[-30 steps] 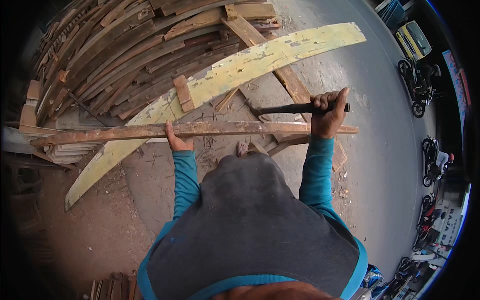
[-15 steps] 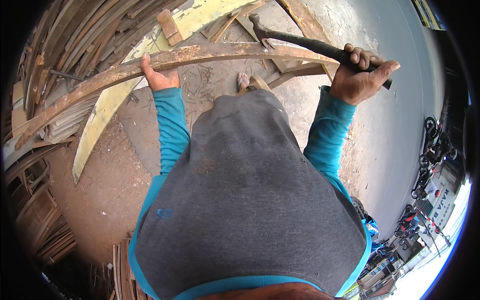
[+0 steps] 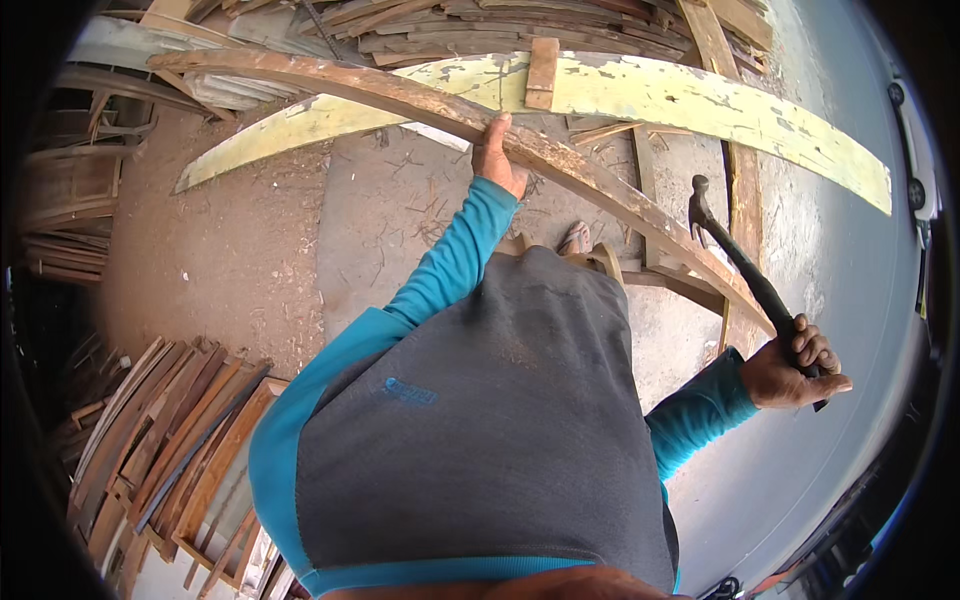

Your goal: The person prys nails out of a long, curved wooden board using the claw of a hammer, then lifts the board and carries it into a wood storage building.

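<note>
My left hand [image 3: 499,160] is closed around a long, worn wooden plank [image 3: 600,187] near its middle, with the thumb showing on the upper side. The plank slants from the far left down to the right. In my right hand [image 3: 788,372] is a claw hammer [image 3: 748,266], gripped near the end of its dark handle. Its head points up and away, close beside the plank's right part but seemingly apart from it. Beyond the plank lies a board with peeling pale yellow paint [image 3: 690,98], partly crossed by it. A short wooden block [image 3: 541,75] rests on that board.
Stacked old timber [image 3: 440,35] fills the far side. More wooden strips and frames [image 3: 180,450] lie at the lower left. Wood supports [image 3: 743,200] stand under the boards. Splinters litter the ground around my sandalled foot [image 3: 576,238]. A grey road [image 3: 850,250] runs along the right.
My view has turned, so the plank now slants down to the right. The hammer in my right hand appears lower and farther right. Both hands keep their grips.
</note>
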### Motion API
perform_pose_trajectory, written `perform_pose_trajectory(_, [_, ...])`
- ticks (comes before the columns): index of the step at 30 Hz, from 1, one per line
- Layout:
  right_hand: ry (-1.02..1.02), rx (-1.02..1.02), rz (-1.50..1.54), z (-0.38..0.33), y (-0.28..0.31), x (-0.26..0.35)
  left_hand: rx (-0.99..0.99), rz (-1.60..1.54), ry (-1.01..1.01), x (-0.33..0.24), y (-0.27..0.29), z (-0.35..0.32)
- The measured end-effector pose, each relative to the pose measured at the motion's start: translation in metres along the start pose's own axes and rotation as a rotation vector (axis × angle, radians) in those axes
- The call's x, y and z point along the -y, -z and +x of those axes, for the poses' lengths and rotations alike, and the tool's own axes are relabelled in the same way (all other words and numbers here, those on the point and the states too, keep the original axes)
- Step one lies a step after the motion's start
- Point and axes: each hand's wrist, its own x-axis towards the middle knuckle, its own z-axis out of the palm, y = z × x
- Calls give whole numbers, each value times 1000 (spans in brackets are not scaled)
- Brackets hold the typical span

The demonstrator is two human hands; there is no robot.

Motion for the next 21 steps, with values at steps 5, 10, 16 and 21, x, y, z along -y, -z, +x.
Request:
perform_pose_trajectory(5, [-105, -29, -139, 15, -30, -47, -230, 92, 45, 10, 16, 5])
perform_pose_trajectory(10, [-193, 79, -138, 52, -80, -80, -283, 53, 90, 9, 12, -4])
perform_pose_trajectory(16, [-310, 121, 27, 127, -119, -185, -284, 34, 100, 17, 18, 0])
perform_pose_trajectory(21, [-467, 148, 132, 153, -158, -269, -254, -111, 2, 12, 7, -2])
